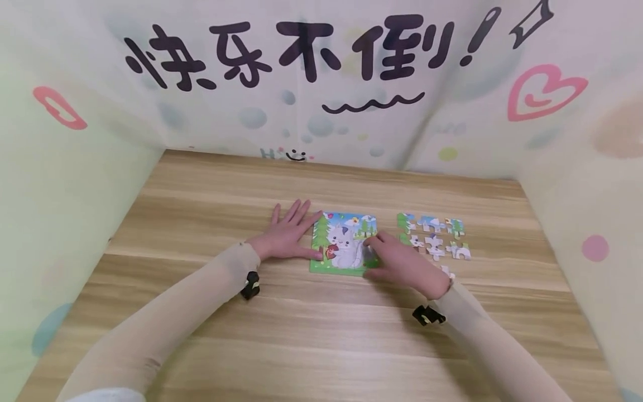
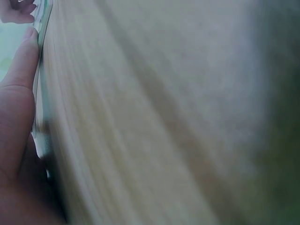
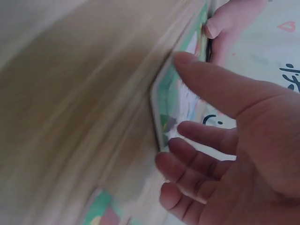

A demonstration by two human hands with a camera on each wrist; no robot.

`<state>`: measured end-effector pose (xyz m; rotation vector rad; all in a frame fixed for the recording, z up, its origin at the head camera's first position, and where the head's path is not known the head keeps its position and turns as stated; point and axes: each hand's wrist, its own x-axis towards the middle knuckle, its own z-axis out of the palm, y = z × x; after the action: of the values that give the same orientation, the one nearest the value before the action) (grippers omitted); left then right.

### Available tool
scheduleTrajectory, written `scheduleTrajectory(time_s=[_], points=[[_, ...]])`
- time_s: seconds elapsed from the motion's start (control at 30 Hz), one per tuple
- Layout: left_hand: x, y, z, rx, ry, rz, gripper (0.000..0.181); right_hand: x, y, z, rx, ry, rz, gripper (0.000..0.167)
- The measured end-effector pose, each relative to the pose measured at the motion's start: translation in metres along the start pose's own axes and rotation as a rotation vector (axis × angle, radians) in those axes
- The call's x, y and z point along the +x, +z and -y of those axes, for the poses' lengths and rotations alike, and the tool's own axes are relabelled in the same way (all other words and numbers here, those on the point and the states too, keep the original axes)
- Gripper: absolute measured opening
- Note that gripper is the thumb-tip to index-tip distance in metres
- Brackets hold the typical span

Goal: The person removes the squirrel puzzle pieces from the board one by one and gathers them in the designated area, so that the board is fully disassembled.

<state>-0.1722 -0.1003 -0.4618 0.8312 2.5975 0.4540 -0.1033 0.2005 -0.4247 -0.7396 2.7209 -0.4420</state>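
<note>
A square picture puzzle (image 1: 342,258) with a grey-white squirrel, trees and blue sky lies flat on the wooden table. My left hand (image 1: 286,237) rests at its left side, fingers spread, with the thumb and a fingertip at the board's edge. Over the right part of the picture is my right hand (image 1: 404,262). In the right wrist view its thumb (image 3: 211,82) reaches to the board's edge while the other fingers (image 3: 187,157) bend loosely, and no piece shows between them. Some of the picture is hidden beneath this hand.
Several loose jigsaw pieces (image 1: 434,245) lie in rough rows right of the board, one partly behind the right wrist. The table (image 1: 321,335) meets printed cloth walls (image 1: 301,123) at the back and sides. Black wrist bands (image 1: 251,285) sit on both sleeves.
</note>
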Motion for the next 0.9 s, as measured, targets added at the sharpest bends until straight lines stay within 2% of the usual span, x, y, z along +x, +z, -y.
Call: scheduleTrajectory(time_s=[0.17, 0.3, 0.5, 0.6, 0.8, 0.9], points=[[0.001, 0.001, -0.002, 0.011, 0.002, 0.005, 0.112, 0.009, -0.004, -0.001, 0.061, 0.032, 0.084, 0.06], [0.003, 0.0, -0.002, 0.019, 0.004, -0.001, 0.113, 0.014, -0.008, -0.001, 0.049, 0.019, 0.111, 0.059], [0.004, 0.0, 0.0, 0.033, -0.008, 0.008, 0.112, 0.014, -0.005, 0.001, -0.003, -0.012, 0.067, 0.057], [0.004, 0.0, 0.0, 0.027, -0.006, 0.006, 0.112, 0.012, -0.003, 0.004, 0.005, -0.009, 0.035, 0.055], [0.002, -0.001, -0.001, 0.01, 0.002, -0.001, 0.112, 0.008, 0.002, 0.005, 0.025, 0.005, -0.019, 0.066], [0.002, -0.001, -0.001, 0.012, 0.0, -0.001, 0.112, 0.006, 0.004, 0.005, -0.003, -0.004, -0.032, 0.064]])
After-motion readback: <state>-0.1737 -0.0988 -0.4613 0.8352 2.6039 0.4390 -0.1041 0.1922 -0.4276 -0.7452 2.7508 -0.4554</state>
